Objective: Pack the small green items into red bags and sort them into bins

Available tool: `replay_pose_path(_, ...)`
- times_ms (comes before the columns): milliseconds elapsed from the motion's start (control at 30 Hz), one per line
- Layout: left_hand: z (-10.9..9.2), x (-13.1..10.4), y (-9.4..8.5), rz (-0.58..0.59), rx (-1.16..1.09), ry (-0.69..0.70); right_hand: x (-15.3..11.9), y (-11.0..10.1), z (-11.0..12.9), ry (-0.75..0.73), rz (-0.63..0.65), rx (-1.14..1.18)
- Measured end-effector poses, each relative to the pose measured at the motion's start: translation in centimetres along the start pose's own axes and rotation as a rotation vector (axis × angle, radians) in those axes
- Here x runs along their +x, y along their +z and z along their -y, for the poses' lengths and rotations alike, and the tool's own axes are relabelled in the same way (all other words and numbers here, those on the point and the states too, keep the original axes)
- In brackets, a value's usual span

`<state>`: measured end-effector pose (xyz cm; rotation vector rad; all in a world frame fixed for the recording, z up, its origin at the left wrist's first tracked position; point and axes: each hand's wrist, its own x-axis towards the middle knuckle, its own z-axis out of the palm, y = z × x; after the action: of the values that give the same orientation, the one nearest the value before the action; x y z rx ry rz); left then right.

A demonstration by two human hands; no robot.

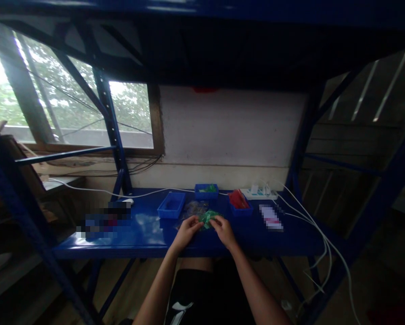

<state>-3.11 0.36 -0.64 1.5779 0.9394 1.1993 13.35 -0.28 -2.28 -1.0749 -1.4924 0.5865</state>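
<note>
A crumpled green piece [207, 217], thin like plastic film, spans the gap between my two hands over the blue table. My left hand [189, 229] pinches its left end, and my right hand [223, 228] grips the right end. Just behind the hands lies a heap of clear, greyish plastic bags [195, 208]. To the left of that heap is a blue tray [171, 206] with nothing distinct showing inside. Behind it, a small blue bin [206, 195] holds green material. Red packets [237, 199] fill another blue bin [242, 211] at the right.
A white power strip [260, 194] with plugs lies at the back right, its cables [307, 220] trailing off the right side. A blurred phone-like object [271, 217] is on the right; blurred dark items [104, 220] are on the left. Blue shelf posts flank the table [144, 230].
</note>
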Motion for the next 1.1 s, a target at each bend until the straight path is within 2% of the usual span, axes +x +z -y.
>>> replay_pose_path(100,-0.4,0.0,0.0,0.007,0.012,-0.029,0.1,-0.1,0.0,0.0,-0.043,-0.002)
replay_pose_path(300,-0.7,0.1,-0.2,-0.057,-0.012,-0.026,-0.1,-0.2,0.0,0.131,0.035,0.226)
replay_pose_path(500,0.0,0.3,-0.4,-0.028,-0.169,-0.058,-0.1,-0.5,0.9,0.177,0.049,0.45)
replay_pose_path(700,0.2,0.3,-0.4,-0.068,-0.109,-0.025,-0.3,-0.4,0.8,0.14,0.08,0.313)
replay_pose_path(867,0.0,0.3,-0.4,-0.094,-0.16,-0.042,-0.2,0.0,-0.1,0.132,0.09,0.235)
replay_pose_path(1100,-0.5,0.0,-0.3,-0.015,-0.059,-0.052,0.0,0.1,0.0,-0.025,-0.032,-0.058)
